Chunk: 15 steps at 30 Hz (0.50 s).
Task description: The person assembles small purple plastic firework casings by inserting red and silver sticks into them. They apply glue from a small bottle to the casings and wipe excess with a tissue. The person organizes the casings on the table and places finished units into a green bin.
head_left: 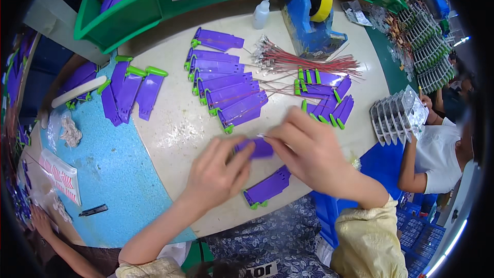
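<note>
My left hand grips a purple plastic piece above the near part of the table. Close beside it, my right hand is pinched at the piece's edge on a small pale tip too blurred to name. Just below my hands lies another purple piece with green ends. Beyond them, several purple pieces with green ends and thin wires overlap in a slanting row. A bundle of red and dark wires lies behind on the right, next to a cluster of purple and green pieces.
A green bin stands along the back, beside a dropper bottle and a blue tape dispenser. More purple pieces lie left, by a blue mat. A metal rack and another person are at right.
</note>
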Tool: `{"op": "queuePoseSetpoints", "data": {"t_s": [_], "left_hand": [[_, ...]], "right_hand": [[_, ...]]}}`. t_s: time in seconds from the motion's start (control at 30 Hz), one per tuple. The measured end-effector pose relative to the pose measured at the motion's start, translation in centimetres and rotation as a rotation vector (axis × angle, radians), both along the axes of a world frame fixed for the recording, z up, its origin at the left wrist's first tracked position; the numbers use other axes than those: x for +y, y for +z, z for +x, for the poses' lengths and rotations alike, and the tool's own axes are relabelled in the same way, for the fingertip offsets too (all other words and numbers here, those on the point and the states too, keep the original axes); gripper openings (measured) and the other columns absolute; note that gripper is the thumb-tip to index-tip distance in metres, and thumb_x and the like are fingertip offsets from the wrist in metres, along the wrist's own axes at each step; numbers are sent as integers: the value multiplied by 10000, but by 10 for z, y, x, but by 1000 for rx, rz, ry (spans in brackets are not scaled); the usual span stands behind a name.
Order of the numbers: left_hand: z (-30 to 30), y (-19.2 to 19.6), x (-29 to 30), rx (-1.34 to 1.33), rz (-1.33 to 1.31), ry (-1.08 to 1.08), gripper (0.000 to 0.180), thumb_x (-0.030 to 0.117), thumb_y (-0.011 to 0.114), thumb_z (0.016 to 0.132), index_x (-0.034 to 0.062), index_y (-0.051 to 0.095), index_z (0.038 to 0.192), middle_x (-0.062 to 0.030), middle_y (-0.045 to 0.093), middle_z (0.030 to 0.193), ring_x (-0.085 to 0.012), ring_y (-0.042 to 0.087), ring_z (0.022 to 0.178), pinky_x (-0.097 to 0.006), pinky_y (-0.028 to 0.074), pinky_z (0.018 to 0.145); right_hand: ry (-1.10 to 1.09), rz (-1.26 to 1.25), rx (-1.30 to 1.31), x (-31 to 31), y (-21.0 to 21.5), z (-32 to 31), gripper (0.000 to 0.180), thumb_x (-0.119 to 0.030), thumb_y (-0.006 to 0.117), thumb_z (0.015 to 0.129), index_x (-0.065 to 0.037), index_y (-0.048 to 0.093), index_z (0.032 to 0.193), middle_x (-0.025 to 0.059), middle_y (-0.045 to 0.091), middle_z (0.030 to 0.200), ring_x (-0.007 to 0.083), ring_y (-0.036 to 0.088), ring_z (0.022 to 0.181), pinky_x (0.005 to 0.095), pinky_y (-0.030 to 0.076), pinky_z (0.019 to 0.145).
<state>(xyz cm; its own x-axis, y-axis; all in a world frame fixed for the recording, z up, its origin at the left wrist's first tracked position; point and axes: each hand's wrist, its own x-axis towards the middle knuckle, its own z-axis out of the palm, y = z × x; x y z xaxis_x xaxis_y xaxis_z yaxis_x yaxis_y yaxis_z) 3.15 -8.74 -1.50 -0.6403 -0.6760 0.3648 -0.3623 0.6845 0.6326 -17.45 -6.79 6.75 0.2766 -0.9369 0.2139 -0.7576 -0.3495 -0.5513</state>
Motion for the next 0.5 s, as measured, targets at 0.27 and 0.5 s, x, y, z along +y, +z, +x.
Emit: {"op": "queuePoseSetpoints", "data": {"t_s": [0.27,0.5], "left_hand": [[-11,-9,-16,227,257,36,656,-44,808,700,-32,529,1294,-168,630,1043,-283,649,893,-365,559,765],[-12,-11,-15,266,272,56,589,-12,844,674,-23,584,1203,-161,647,1057,-288,651,913,-374,562,760]], "right_hand": [[2,257,-190,-23,-48,8,56,3,742,792,13,717,841,92,550,698,214,544,595,349,419,551],[5,357,-284,-3,-46,4,135,-5,706,804,22,764,923,132,626,758,225,604,599,362,449,541]]}}
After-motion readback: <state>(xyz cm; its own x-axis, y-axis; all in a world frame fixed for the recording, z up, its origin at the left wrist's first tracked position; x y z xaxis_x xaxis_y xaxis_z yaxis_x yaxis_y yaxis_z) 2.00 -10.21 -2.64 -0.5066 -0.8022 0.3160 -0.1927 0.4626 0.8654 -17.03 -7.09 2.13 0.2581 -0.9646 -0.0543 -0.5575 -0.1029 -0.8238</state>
